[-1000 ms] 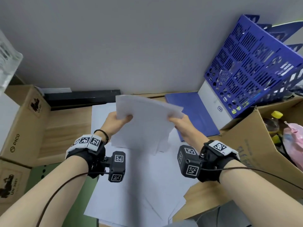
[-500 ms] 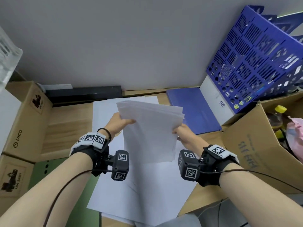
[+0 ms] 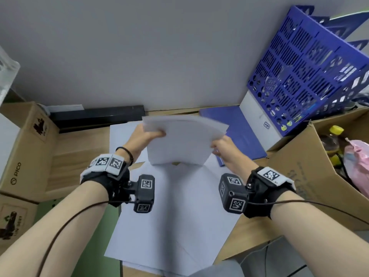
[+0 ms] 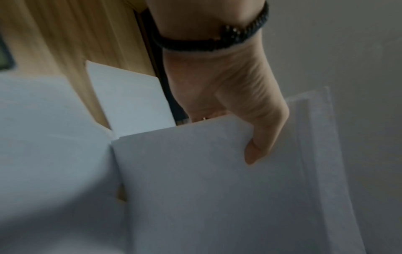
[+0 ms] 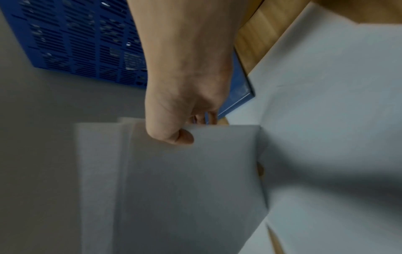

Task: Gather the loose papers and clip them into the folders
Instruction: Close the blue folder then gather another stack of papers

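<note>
Stack (image 3: pixel 180 141) at frame centre: light, limp, bowing, edges uneven. Left hand (image 3: pixel 142 136) and right hand (image 3: pixel 223 147) pinching opposite side edges. Best gripped at both sides.

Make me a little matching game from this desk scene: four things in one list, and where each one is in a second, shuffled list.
Things
1. paper stack
2. blue folder
3. blue file rack
4. yellow-capped bottle

Places
A. standing against the wall at the desk's far right
B. inside the open cardboard box
C. held up between the left hand and the right hand
D. lying flat on the desk, beside the rack

Pairs: 1-C, 2-D, 3-A, 4-B
</note>
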